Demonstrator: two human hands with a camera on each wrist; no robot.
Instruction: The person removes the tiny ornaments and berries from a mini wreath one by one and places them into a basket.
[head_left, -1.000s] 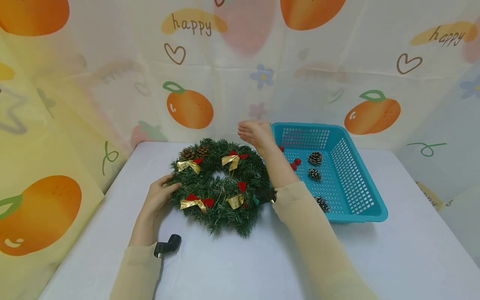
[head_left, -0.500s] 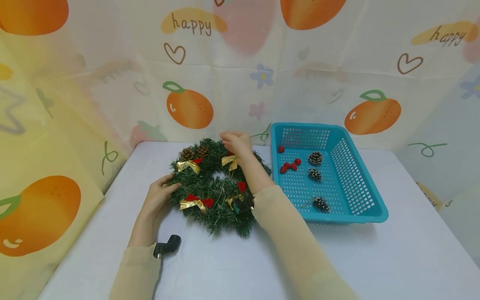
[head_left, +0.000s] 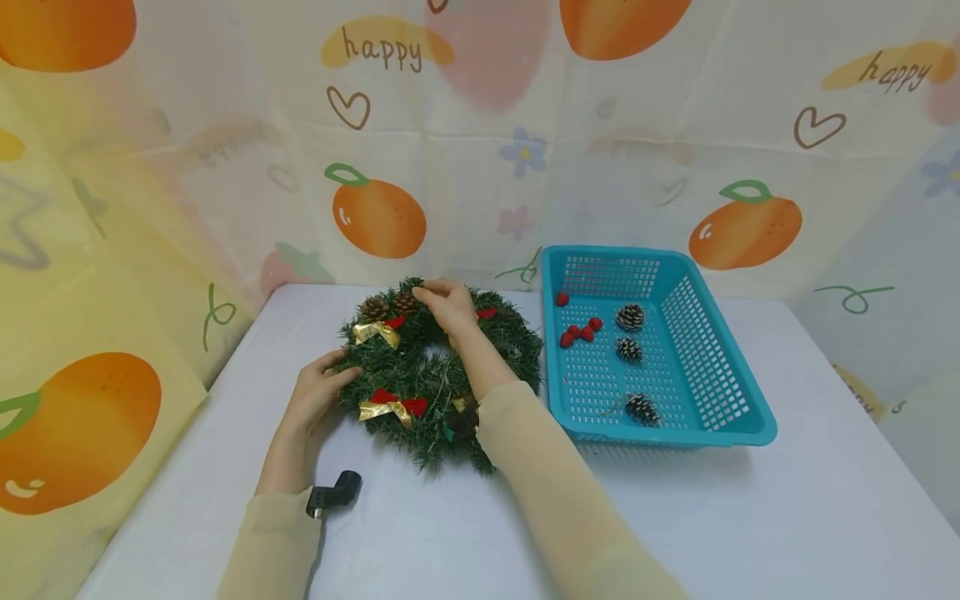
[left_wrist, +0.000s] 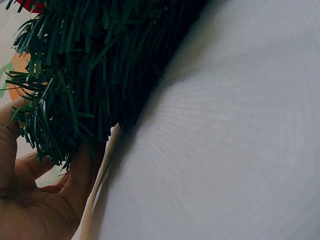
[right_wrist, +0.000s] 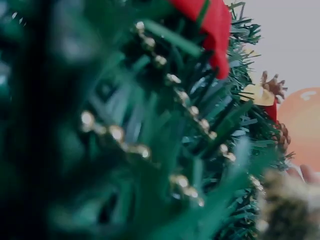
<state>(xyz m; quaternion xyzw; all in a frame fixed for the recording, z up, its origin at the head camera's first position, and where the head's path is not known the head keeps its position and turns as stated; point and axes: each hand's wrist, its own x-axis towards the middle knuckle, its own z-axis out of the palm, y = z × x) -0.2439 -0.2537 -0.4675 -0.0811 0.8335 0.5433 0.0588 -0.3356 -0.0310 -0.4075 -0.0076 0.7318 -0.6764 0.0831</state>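
The green wreath lies on the table, with pine cones, gold bows and red pieces on it. At its left edge, my left hand grips the greenery between thumb and fingers; the left wrist view shows this hand around the tips of the wreath. My right hand is over the wreath's back part, beside the brown cones, hiding a bow. A blurred brown thing appears near its fingers; whether it is held cannot be told.
A blue basket stands to the right of the wreath. Three pine cones and several red berries lie in it. Patterned cloth hangs behind the white table.
My right hand has moved left and down from beside the basket to the wreath's back part, uncovering the basket's left side. My left hand stays at the wreath's left edge.
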